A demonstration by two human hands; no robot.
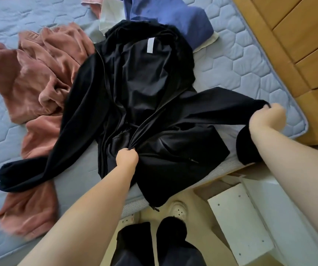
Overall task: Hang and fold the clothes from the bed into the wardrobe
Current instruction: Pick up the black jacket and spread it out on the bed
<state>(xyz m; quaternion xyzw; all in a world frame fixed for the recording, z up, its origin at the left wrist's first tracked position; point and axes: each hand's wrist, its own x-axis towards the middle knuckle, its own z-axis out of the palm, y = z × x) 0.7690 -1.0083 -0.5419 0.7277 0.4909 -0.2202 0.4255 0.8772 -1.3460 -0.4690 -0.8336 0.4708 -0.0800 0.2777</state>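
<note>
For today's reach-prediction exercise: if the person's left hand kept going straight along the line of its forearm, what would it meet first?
Probably more of the black jacket: the left hand already grips its front edge and points up along its body.

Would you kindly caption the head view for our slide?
Left hand and right hand grip an open black jacket on the bed.

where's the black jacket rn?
Head view, centre: black jacket lies spread open on the bed, pink garment to its left, blue garment beyond; both hands grip it.
</note>
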